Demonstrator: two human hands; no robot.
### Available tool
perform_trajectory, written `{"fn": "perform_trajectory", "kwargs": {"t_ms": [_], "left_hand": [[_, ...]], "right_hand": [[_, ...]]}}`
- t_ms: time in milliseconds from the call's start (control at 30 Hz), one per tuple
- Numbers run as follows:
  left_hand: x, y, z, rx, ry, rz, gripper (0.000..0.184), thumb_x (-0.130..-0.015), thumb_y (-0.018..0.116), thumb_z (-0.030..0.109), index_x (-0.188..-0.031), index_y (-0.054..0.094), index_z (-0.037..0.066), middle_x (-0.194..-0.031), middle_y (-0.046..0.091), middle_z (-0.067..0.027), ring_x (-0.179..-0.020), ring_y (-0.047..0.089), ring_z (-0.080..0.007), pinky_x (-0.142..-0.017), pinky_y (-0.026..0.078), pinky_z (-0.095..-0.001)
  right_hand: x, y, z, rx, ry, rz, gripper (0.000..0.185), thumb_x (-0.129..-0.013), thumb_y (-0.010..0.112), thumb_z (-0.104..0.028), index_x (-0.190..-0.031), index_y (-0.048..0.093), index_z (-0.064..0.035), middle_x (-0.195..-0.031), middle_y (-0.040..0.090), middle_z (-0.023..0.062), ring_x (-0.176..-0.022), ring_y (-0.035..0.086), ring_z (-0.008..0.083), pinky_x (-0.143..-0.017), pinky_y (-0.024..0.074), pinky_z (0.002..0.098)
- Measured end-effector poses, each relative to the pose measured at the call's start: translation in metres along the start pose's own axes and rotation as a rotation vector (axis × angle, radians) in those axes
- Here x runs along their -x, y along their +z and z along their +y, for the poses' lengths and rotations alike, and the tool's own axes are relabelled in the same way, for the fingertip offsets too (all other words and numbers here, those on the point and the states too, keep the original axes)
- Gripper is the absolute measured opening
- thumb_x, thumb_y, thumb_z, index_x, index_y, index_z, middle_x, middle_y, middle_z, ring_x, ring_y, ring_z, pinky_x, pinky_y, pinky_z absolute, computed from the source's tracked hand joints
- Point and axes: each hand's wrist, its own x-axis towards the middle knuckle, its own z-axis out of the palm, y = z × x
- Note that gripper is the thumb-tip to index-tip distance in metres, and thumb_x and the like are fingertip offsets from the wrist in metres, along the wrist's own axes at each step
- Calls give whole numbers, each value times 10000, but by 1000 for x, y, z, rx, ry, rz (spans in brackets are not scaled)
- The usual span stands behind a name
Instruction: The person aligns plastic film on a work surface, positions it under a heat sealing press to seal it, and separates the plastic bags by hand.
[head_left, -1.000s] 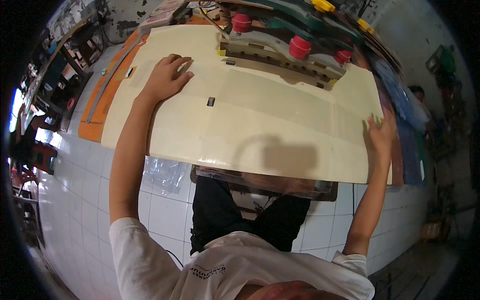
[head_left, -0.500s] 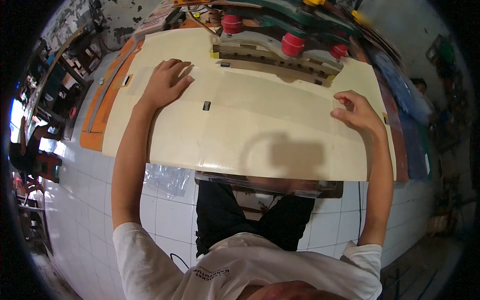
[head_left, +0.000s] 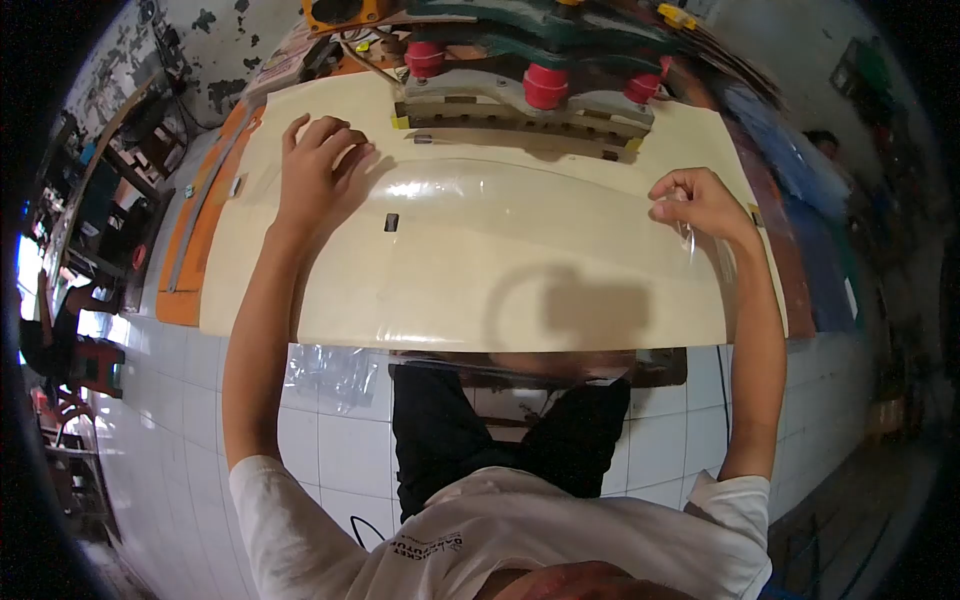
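A clear plastic film (head_left: 450,270) lies over the cream sheet on the table, its far edge bulging up and catching the light. My right hand (head_left: 705,203) pinches the film near its far right corner, thumb against fingers, with creases running down below them. My left hand (head_left: 322,165) is raised over the left part of the sheet, fingers apart and loosely bent; no film shows clearly between them. Between my hands and beyond the film stands a sealing press (head_left: 525,105) with red knobs. A small dark mark (head_left: 391,222) shows near the film's left part.
The cream sheet (head_left: 260,300) covers most of the orange table (head_left: 180,307). A metal ruler (head_left: 205,195) lies along the left edge. Blue plastic sheeting (head_left: 790,160) is heaped at the right. Crumpled clear plastic (head_left: 335,375) hangs below the front edge. Another person (head_left: 50,320) sits far left.
My left hand has lifted off the sheet and its fingers have curled. My right hand now grips the film, whose far edge has risen into a shiny bulge. The view has shifted slightly.
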Motion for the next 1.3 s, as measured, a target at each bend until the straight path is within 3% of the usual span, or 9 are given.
{"fn": "perform_trajectory", "kwargs": {"t_ms": [167,233,367,433,633,733,767,933,1300], "left_hand": [[-5,-10,-6,-69,80,120,73,-858,746,156,-894,691,125,-912,662,5,-913,632,-178,-1055,348,-465],[-9,-20,-3,-42,87,110,73,-856,747,144,-893,688,121,-890,669,1,-891,635,-185,-1050,348,-457],[-18,-43,9,49,56,131,65,-865,738,115,-892,680,101,-841,678,-9,-832,638,-191,-953,371,-391],[-20,-58,19,52,56,141,51,-883,722,106,-908,685,81,-812,669,-13,-787,615,-179,-884,366,-353],[-21,-92,32,413,-251,15,106,-949,640,93,-940,675,-7,-798,646,-72,-698,546,-117,-676,399,-263],[-21,-104,32,546,-336,-34,154,-965,624,109,-939,655,-40,-796,622,-27,-740,523,-84,-665,396,-231],[-22,-108,33,605,-427,-79,173,-966,629,120,-936,649,-49,-793,609,-11,-748,515,-76,-675,396,-228],[-22,-115,18,671,-468,-186,223,-960,634,175,-867,621,-27,-785,577,10,-761,489,-52,-672,369,-214],[-22,-127,28,677,-513,-265,226,-963,621,187,-845,598,-4,-804,568,21,-776,482,-55,-706,363,-216]], "right_hand": [[19,-16,-12,170,-73,170,369,-769,816,-205,-1052,714,10,-697,562,-27,-626,488,76,-567,404,265],[29,-22,-17,157,-247,241,345,-791,800,-216,-1038,719,11,-767,629,-10,-678,498,73,-619,421,254],[55,-38,-40,154,-178,266,320,-834,770,-210,-1070,721,1,-797,626,-33,-757,514,49,-677,421,236],[60,-45,-35,-38,-226,280,248,-858,746,-216,-1005,727,-17,-838,629,-35,-779,508,43,-704,408,237],[87,-53,-48,-236,-304,319,171,-932,645,-193,-912,686,-28,-846,647,-24,-774,522,72,-764,419,253],[93,-56,-51,-309,-351,246,191,-943,615,-220,-858,650,-53,-809,620,-20,-794,549,82,-810,422,256],[96,-56,-53,-309,-350,250,191,-943,615,-220,-858,650,-53,-809,620,-20,-794,549,82,-810,422,256],[107,-50,-61,-515,-331,158,166,-927,589,-167,-818,622,-47,-770,597,1,-714,564,100,-715,464,268],[115,-45,-65,-401,-307,307,175,-919,604,-163,-794,616,-41,-706,552,-21,-652,508,62,-602,407,226]]}}
